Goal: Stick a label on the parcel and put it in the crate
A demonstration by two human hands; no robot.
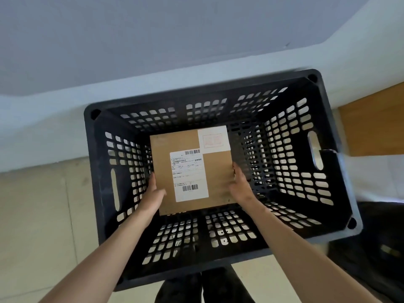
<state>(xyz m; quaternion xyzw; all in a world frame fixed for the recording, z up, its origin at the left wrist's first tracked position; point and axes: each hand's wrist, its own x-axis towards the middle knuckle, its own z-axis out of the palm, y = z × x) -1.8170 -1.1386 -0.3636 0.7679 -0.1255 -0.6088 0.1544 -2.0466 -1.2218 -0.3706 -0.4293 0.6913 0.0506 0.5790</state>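
Note:
A flat brown cardboard parcel [216, 171] lies low inside the black perforated plastic crate [332, 127], near its bottom. A white shipping label [189, 174] with barcodes sits on the parcel's top face, and a second white sticker [213, 139] with a faint red stamp is at its far right corner. My left hand [154, 193] grips the parcel's left edge. My right hand [240, 184] holds the right edge. Both forearms reach down into the crate.
The crate stands on a pale tiled floor against a light wall. A wooden surface [376, 125] is to the right of the crate. A dark object [380, 248] lies at the lower right. My dark shoes [203, 287] show below the crate's near rim.

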